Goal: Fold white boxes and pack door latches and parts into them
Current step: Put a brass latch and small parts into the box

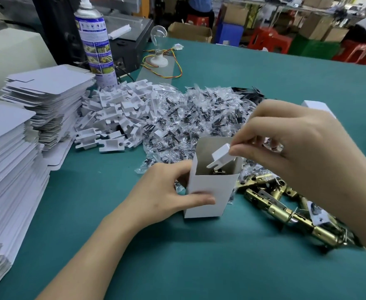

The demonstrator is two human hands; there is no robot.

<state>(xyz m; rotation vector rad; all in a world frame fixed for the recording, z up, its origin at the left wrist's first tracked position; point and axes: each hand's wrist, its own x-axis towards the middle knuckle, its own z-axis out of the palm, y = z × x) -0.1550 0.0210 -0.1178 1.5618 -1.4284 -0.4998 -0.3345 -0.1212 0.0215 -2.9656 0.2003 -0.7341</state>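
My left hand (162,191) grips the upright, open box (216,185) at table centre. My right hand (296,148) pinches a white insert (221,156) in the box's mouth. Brass latches (279,210) lie just right of it.

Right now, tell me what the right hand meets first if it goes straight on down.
The right hand, pinching a white insert, would probably meet the brass latch inside the open white box first; depth inside is unclear.
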